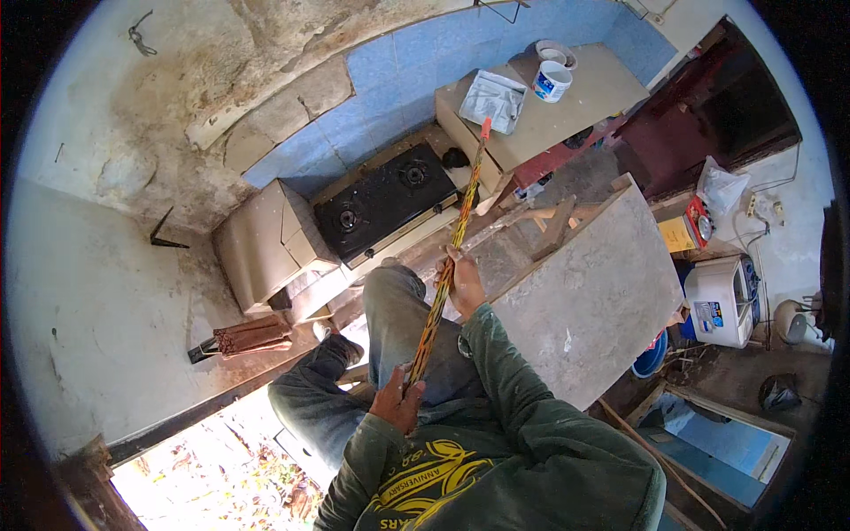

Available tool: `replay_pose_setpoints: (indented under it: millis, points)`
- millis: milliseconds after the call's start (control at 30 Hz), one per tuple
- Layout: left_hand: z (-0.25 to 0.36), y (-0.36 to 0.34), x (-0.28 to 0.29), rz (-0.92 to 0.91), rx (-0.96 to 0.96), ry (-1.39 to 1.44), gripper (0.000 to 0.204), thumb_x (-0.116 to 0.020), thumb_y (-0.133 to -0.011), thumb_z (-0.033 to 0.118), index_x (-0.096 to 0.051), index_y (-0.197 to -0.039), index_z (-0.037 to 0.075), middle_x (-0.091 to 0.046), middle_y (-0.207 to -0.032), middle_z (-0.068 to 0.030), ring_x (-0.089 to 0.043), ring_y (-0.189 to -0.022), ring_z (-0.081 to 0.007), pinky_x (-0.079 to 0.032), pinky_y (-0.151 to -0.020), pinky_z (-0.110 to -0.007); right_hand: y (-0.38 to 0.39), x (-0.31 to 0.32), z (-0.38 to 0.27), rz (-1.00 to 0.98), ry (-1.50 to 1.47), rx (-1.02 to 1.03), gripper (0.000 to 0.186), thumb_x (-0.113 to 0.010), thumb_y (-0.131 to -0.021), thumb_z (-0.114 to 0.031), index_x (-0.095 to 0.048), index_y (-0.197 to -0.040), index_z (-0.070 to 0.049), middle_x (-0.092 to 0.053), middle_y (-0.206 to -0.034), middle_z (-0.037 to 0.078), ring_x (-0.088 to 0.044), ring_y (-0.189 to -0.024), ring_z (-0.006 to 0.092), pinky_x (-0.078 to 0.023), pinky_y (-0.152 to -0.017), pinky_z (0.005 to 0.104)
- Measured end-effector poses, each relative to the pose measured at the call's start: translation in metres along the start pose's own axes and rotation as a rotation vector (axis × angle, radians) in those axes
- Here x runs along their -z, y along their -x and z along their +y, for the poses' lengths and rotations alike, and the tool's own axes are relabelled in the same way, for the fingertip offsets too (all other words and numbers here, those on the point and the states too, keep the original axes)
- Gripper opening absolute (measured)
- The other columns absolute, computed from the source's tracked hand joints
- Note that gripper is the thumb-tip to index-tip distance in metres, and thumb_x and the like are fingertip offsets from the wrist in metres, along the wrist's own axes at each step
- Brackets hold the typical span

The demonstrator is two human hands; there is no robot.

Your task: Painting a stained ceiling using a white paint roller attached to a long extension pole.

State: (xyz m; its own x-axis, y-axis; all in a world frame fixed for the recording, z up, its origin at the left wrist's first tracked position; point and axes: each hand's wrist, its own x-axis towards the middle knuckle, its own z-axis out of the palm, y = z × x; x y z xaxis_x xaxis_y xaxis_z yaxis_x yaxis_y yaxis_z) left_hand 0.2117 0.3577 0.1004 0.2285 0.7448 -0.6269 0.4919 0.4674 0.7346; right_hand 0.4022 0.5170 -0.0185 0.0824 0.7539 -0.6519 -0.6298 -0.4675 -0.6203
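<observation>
A long pole (460, 217) with a yellow, black and red pattern slants up from my lap toward the counter. My left hand (398, 403) is wrapped round its lower end, close to my body. Higher up, my right hand (462, 285) grips the same pole. The pole's red tip (486, 126) overlaps the near edge of a grey, paint-smeared tray (500, 96) on the counter; whether they touch I cannot tell. A white bucket (552, 81) with a blue label stands beside the tray, with another pale container (561, 51) behind it.
A black two-burner stove (381, 202) sits between counters below blue wall tiles. A large grey board (584, 301) lies right of my arm. A white appliance (715, 301) and a blue tub (651, 356) stand farther right. Brown cloth (252, 336) hangs at left, near a bright opening.
</observation>
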Motion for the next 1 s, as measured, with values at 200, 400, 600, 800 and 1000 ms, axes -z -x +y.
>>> replay_pose_setpoints:
  millis: [200,400,600,800,1000]
  points:
    - [0.034,0.005,0.005,-0.125,0.205,0.270,0.046,-0.050,-0.097,0.024,-0.038,-0.137,0.007,-0.054,-0.064,-0.0063,-0.049,-0.044,-0.0137,-0.039,-0.043,-0.030,-0.007,0.011,0.009,0.006,-0.041,0.029,0.031,-0.042,-0.101,-0.033,-0.053,-0.110,-0.005,-0.050,-0.066,0.002,-0.048,-0.055,0.0158,-0.045,-0.052,0.0331]
    - [0.023,0.011,0.005,-0.079,0.163,0.349,0.049,-0.049,-0.098,0.022,-0.034,-0.143,0.008,-0.048,-0.061,-0.0011,-0.040,-0.041,-0.0109,-0.034,-0.039,-0.030,0.000,0.005,0.010,-0.001,0.006,0.046,0.032,-0.049,-0.098,-0.033,-0.054,-0.112,-0.005,-0.051,-0.067,0.003,-0.051,-0.055,0.0164,-0.046,-0.052,0.0325]
    - [0.041,0.003,0.009,-0.115,0.199,0.446,0.046,-0.050,-0.097,0.030,-0.040,-0.138,0.011,-0.050,-0.062,-0.0021,-0.043,-0.044,-0.0114,-0.034,-0.040,-0.029,-0.014,0.009,0.001,0.032,-0.005,0.128,0.031,-0.053,-0.096,-0.033,-0.057,-0.107,-0.005,-0.052,-0.067,0.003,-0.052,-0.055,0.0156,-0.045,-0.051,0.0321]
    - [0.034,-0.016,-0.001,-0.047,0.102,0.411,0.047,-0.049,-0.097,0.032,-0.039,-0.139,0.013,-0.051,-0.067,-0.0023,-0.044,-0.046,-0.0111,-0.035,-0.041,-0.027,-0.029,0.006,-0.006,0.038,0.035,0.133,0.031,-0.052,-0.096,-0.033,-0.058,-0.105,-0.005,-0.053,-0.068,0.003,-0.053,-0.057,0.0154,-0.046,-0.053,0.0316]
    - [0.023,0.026,0.011,-0.077,0.207,0.400,0.046,-0.051,-0.097,0.022,-0.039,-0.138,0.005,-0.049,-0.062,-0.0009,-0.043,-0.044,-0.0092,-0.036,-0.040,-0.028,0.015,0.004,0.001,-0.073,0.125,0.060,0.031,-0.052,-0.096,-0.033,-0.055,-0.106,-0.004,-0.054,-0.068,0.004,-0.054,-0.057,0.0157,-0.046,-0.053,0.0318]
